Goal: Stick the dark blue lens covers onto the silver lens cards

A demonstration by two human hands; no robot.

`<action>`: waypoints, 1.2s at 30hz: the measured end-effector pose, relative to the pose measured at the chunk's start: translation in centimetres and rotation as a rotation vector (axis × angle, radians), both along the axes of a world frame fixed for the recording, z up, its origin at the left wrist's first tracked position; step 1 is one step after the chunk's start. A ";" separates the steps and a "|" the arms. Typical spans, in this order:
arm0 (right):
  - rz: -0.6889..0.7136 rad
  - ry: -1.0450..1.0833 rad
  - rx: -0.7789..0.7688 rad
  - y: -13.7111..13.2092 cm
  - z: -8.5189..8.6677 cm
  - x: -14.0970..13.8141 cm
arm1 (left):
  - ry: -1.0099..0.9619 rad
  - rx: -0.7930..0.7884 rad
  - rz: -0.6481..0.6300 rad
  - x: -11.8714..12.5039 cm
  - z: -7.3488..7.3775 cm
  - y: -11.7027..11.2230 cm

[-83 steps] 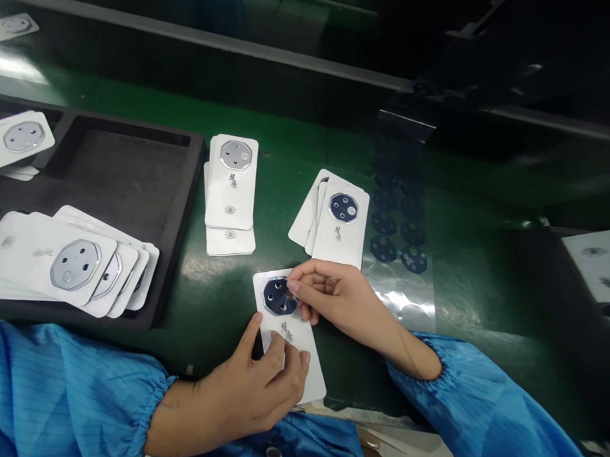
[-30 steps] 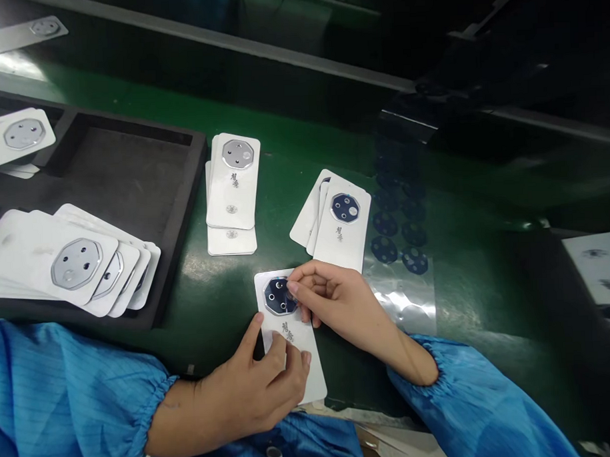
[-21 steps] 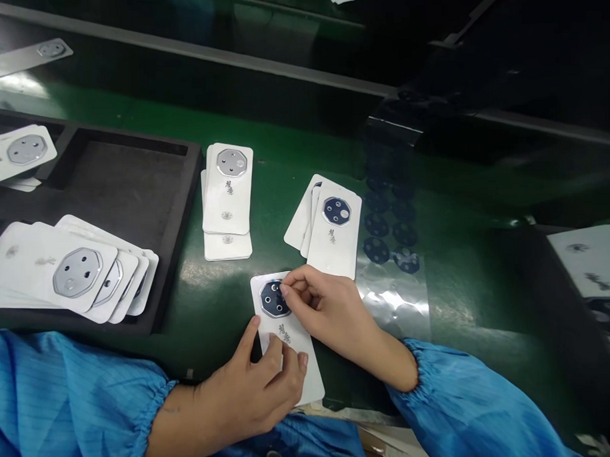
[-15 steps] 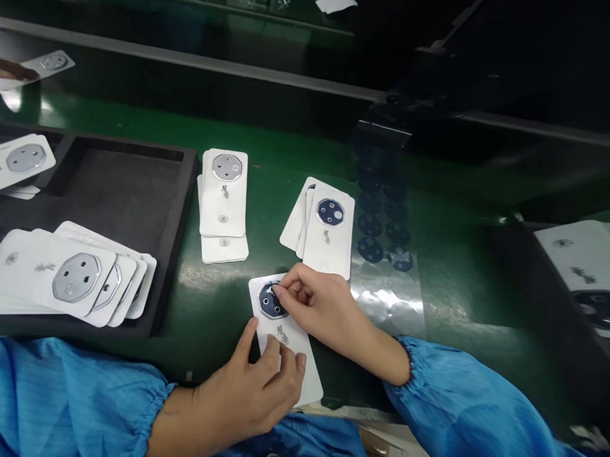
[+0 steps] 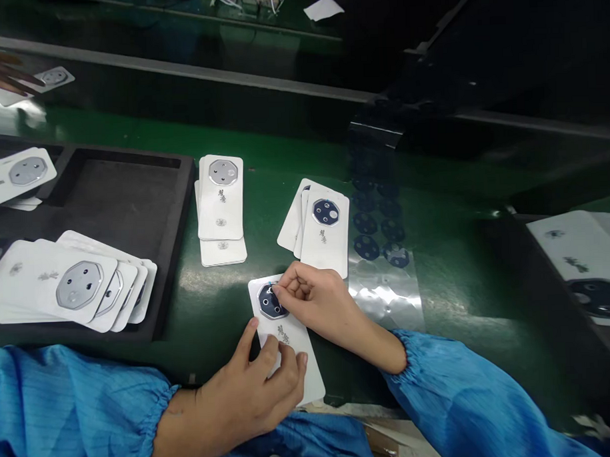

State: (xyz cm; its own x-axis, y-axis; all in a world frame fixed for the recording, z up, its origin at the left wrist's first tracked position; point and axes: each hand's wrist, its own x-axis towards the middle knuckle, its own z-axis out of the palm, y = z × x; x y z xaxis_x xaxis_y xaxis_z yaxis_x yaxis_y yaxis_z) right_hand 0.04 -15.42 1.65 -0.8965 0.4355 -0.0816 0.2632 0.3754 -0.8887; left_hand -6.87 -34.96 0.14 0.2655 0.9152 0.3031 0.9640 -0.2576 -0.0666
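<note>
A white phone back panel [image 5: 303, 378] lies on the green bench at a slant, with an octagonal metal-rimmed camera area bearing a dark round sticker with holes [image 5: 268, 304]. My left hand [image 5: 255, 380] bends over the panel, one fingertip at its left edge and the others on its face, holding it down. The thumb and forefinger of my right hand [image 5: 312, 301] are pinched together at the sticker's right side, covering that part; what lies between them is hidden. A small blue spot shows at the top of the octagon.
Panels with dark stickers [image 5: 325, 244] lie beyond my hands, beside a clear sheet of dark stickers [image 5: 366, 248]. Silver-faced panels [image 5: 221, 208] stand stacked left of them. A black tray [image 5: 179, 259] holds more panels. Another person's hand [image 5: 4, 72] touches a panel at far left.
The view has shifted slightly. Both my hands stay in nearly the same place on the panel. At far left, the other person's fingers have spread over their panel.
</note>
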 end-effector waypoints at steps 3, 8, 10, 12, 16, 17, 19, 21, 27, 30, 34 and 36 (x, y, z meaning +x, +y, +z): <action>-0.004 -0.004 -0.117 0.2 -0.2 0.2 | 0.000 -0.005 -0.001 0.0 0.1 0.0; -0.031 -0.016 -0.240 0.2 -0.3 0.4 | -0.016 -0.008 0.015 0.0 0.0 -0.1; -0.040 -0.022 -0.275 0.2 -0.1 0.3 | -0.021 -0.014 0.017 0.0 0.0 0.0; -0.044 -0.043 -0.303 0.2 0.1 0.3 | -0.013 -0.028 0.002 -0.1 0.1 0.0; -0.044 -0.087 -0.369 0.4 0.3 0.2 | 0.020 -0.085 -0.049 -0.6 0.6 0.2; -0.043 -0.089 -0.389 0.5 0.4 0.2 | 0.029 -0.113 -0.064 -0.8 0.9 0.2; -0.046 -0.084 -0.419 0.5 0.4 0.1 | 0.043 -0.193 -0.102 -1.1 1.4 0.4; -0.048 -0.069 -0.435 0.6 0.4 0.0 | 0.063 -0.258 -0.148 -1.5 2.0 0.7; -0.086 -0.034 -0.406 0.1 0.1 0.1 | 0.150 -0.301 -0.230 -2.6 3.5 1.7; -0.126 -0.005 -0.357 -0.4 0.3 0.2 | 0.174 -0.313 -0.248 -3.1 3.8 1.9; -0.103 0.014 -0.218 -1.1 1.3 0.5 | 0.193 -0.334 -0.291 -3.3 3.8 2.1; -0.076 0.015 -0.137 -1.4 1.8 0.6 | 0.203 -0.334 -0.303 -3.3 3.9 2.3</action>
State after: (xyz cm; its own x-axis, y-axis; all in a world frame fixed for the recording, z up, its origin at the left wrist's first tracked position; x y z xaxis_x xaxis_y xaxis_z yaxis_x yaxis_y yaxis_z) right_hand 0.62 -16.78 3.47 -0.8628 0.4883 -0.1313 0.2722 0.2298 -0.9344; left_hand -10.14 -32.66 3.99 0.5579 0.8261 -0.0795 0.8185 -0.5636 -0.1114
